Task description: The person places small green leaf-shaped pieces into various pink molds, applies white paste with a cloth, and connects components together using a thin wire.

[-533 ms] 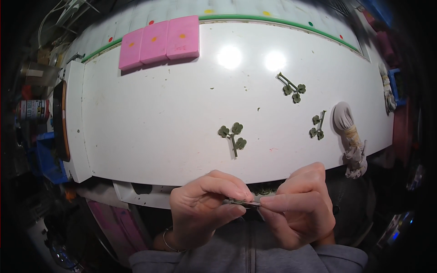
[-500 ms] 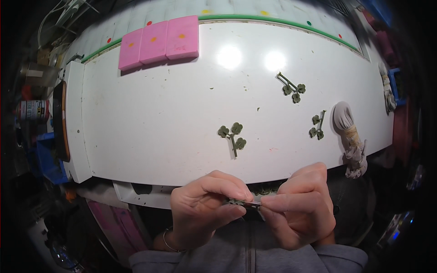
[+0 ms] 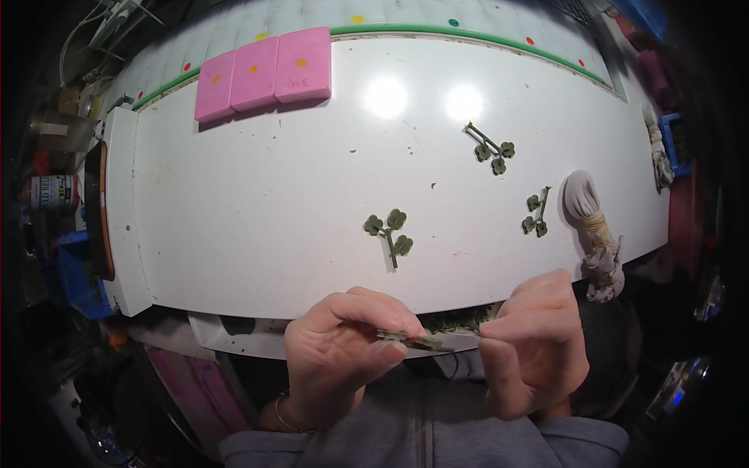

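My left hand (image 3: 335, 343) pinches a dark green leaf sprig (image 3: 417, 342) between thumb and fingers, just off the near edge of the white table. The sprig is seen nearly edge-on, so its full shape is hidden. My right hand (image 3: 538, 343) is apart from it on the right, thumb and index finger pressed together; any small bit between them is too small to name. On the table lie three similar sprigs with rounded, lobed leaves: one sprig (image 3: 391, 238) nearest the middle, another sprig (image 3: 488, 147) farther back, and a third sprig (image 3: 537, 214) to the right.
A grey cloth bundle (image 3: 591, 222) tied with a band lies at the right edge. Three pink blocks (image 3: 256, 76) stand at the back left. Behind a green rail (image 3: 468, 37) runs a pale strip with coloured dots. Below the table edge, an open tray (image 3: 265, 343) contains green scraps.
My right hand has pulled away to the right from the sprig, which stays in my left hand. The dots on the strip behind the rail have shifted left. My view has shifted slightly.
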{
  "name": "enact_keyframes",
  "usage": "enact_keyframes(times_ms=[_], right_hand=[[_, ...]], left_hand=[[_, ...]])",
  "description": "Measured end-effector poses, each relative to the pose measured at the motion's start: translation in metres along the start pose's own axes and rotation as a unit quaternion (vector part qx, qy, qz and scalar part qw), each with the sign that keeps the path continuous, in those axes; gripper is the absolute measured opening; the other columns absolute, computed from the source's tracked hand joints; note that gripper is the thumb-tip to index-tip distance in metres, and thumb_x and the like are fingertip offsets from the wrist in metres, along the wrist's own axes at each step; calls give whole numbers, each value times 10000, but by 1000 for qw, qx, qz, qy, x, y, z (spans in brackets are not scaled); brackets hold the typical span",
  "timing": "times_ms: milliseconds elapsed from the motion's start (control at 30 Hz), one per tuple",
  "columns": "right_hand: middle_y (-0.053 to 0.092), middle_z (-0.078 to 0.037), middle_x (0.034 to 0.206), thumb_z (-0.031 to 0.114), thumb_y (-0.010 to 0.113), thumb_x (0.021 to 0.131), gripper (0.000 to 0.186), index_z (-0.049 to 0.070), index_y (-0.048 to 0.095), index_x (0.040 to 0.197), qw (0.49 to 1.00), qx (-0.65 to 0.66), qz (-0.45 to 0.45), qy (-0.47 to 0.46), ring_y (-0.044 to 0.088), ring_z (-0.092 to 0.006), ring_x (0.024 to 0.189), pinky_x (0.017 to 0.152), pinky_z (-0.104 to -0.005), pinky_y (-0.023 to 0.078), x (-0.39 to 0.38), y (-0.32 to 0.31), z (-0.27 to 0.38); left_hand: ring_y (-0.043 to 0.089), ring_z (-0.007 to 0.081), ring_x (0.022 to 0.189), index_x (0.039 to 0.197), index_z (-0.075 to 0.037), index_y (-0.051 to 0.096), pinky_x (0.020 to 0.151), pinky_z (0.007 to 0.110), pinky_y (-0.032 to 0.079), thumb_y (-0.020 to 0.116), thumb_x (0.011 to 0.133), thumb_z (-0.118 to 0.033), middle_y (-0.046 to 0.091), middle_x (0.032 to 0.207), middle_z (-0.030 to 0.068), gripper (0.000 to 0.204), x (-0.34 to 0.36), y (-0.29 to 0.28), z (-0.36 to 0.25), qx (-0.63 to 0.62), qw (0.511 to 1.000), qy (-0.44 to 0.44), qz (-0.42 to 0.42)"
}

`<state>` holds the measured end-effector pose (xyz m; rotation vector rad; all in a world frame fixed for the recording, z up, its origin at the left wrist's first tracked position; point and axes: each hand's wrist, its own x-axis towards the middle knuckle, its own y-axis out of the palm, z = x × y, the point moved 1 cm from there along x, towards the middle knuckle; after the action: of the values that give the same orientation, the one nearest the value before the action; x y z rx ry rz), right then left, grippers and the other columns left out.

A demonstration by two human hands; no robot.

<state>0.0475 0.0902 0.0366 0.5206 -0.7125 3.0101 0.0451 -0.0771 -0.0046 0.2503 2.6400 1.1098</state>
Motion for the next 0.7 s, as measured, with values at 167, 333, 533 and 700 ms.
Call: enact_keyframes(times_ms=[167,333,533,700], right_hand=[[610,-70,676,-80,707,653,205,6,619,817,994,73,-47,64,514,-148,559,495,-234,388,-8,-3,-2],[599,-55,656,-86,700,657,201,27,634,809,998,29,9,56,499,-155,519,469,-236,384,-4,-3,-2],[578,-45,639,-85,686,675,180,29,638,806,997,23,0,70,488,-148,499,445,-237,376,-5,-1,-4],[564,-52,633,-85,667,698,149,7,628,809,996,7,-26,87,484,-125,500,443,-228,369,-7,-3,-10]], left_hand=[[600,230,793,939,47,527,743,352,507,633,806,-35,585,882,173,189,1,8,-3,49,998,6,-27],[640,267,740,1115,77,485,674,344,545,518,899,-141,612,905,225,308,3,18,-17,95,979,-127,-131],[627,329,925,1284,105,354,793,339,541,327,944,-97,551,1105,298,396,7,11,-23,-16,975,-202,-89],[628,320,924,1292,106,345,790,318,543,351,937,-75,549,1124,282,398,13,12,-17,96,976,-145,-129]])
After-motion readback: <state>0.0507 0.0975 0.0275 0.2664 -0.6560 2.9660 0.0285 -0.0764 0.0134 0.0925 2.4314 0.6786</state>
